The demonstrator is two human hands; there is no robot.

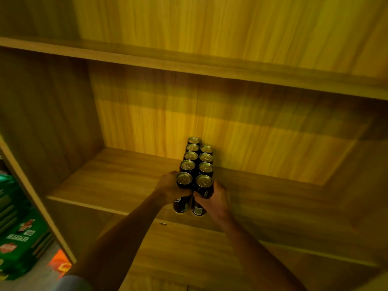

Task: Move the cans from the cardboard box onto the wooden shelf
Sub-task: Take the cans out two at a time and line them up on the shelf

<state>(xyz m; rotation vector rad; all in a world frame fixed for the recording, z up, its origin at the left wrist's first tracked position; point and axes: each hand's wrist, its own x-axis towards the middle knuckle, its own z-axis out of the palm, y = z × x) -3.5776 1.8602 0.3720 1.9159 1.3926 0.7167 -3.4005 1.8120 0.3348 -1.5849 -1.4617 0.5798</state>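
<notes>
**A:** Head view. Where do the cans stand?

**B:** On the wooden shelf (117,181), middle board. The cans (190,156) are upright in two files running from the front edge back to the back panel (231,127). Left file five, right file four. Gold tops, dark bodies. The files sit tight against each other.

**A:** Hands?

**B:** Both are at the near end of the files. The left hand (168,186) grips the left front can (184,179) from its left side, fingers (184,191) curled round the body below the rim. The right hand (212,199) grips the right front can (204,182) from its right side, fingers (198,196) wrapped round it the same way. The two held cans are side by side, and the fingertips of both hands nearly meet between them.

**A:** Are those two set down?

**B:** Cannot tell. Their bases are level with the board's front edge, but the contact is blurred.

**A:** Anything else?

**B:** An upper board (189,64) crosses above. Both forearms are bare, with a grey sleeve (71,283) at the bottom edge. Left of the shelf's side wall, green packs (19,244) with print are stacked on the floor, and an orange item (60,263) lies near them.
</notes>
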